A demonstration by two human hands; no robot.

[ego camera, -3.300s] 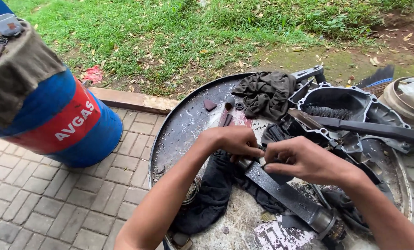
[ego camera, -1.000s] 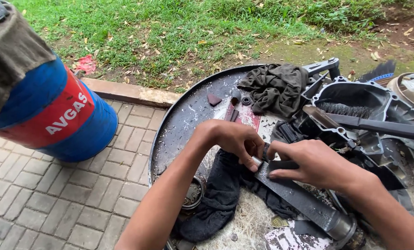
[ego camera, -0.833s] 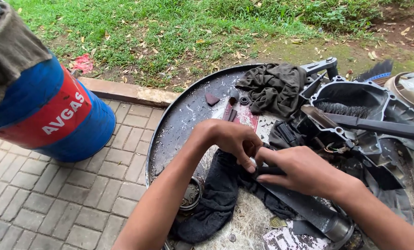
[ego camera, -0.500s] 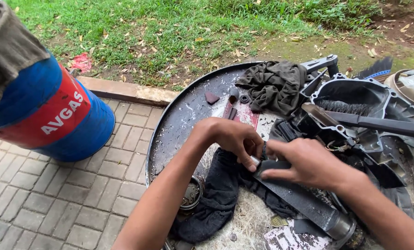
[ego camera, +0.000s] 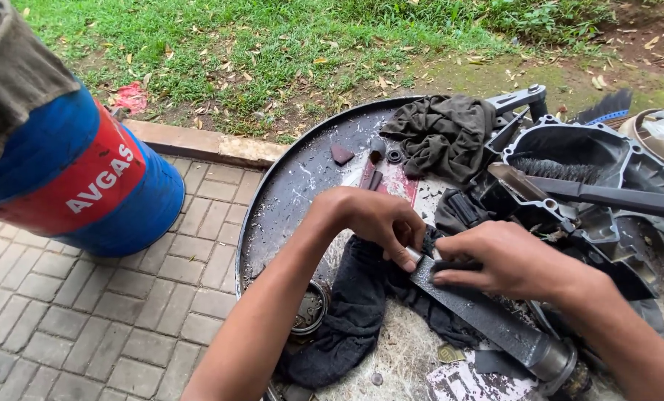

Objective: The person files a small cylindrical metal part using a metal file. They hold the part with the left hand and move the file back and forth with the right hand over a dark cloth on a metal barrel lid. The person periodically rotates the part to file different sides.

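Note:
My left hand (ego camera: 380, 223) and my right hand (ego camera: 503, 260) meet over a round, dirty metal drum top (ego camera: 287, 200). Both grip the near end of a long flat dark metal bar (ego camera: 488, 315), which slants down to the right and ends in a round socket-like head (ego camera: 558, 360). The left fingers pinch the bar's tip; the right hand presses on it just behind. A dark cloth (ego camera: 347, 319) lies under the bar.
A crumpled olive rag (ego camera: 443, 134), small metal bits (ego camera: 373, 160), an engine casing (ego camera: 577, 160) with a black brush (ego camera: 570, 189) and a round bearing (ego camera: 310, 312) share the drum top. A blue and red drum (ego camera: 79, 171) stands left on brick paving. Grass lies beyond.
My hands have stayed on the bar's near end, with the right hand shifting slightly along it. The view has drifted a little; nothing was picked up or let go.

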